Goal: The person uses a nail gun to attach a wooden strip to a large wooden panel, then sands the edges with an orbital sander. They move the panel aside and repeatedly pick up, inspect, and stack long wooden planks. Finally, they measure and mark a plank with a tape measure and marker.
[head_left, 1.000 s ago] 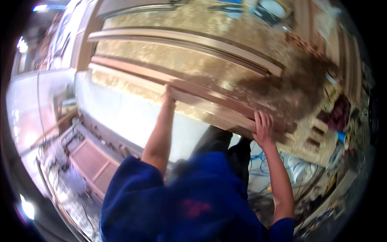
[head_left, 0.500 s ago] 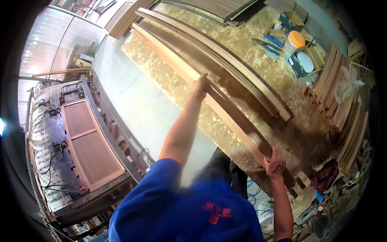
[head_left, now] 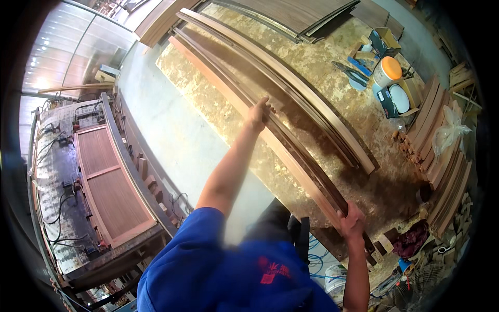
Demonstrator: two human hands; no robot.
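A long wooden strip (head_left: pixel 293 161) runs diagonally from the far left to the near right of the worktable. Its pale face is toward me, and a darker, grooved-looking edge shows on top. My left hand (head_left: pixel 259 114) is closed over the strip near its middle, thumb and fingers on its upper edge. Close to the near right end, my right hand (head_left: pixel 353 220) grips the same strip, its fingers partly hidden. Beyond it, roughly alongside, lie several other long strips (head_left: pixel 317 106), apart from both hands.
The worktable (head_left: pixel 332 88) has a worn, blotchy top. At its far right stand an orange-lidded tub (head_left: pixel 388 71), open boxes (head_left: pixel 385 42) and pliers-like tools (head_left: pixel 349 73). Stacked timber (head_left: pixel 423 117) lies right. On the left, a machine bed (head_left: pixel 62 171) carries a framed wooden panel (head_left: pixel 115 182).
The held strip has tilted, showing more of its grooved top edge. My right hand has moved slightly down and toward me; the left keeps its grip. The whole view has shifted a little.
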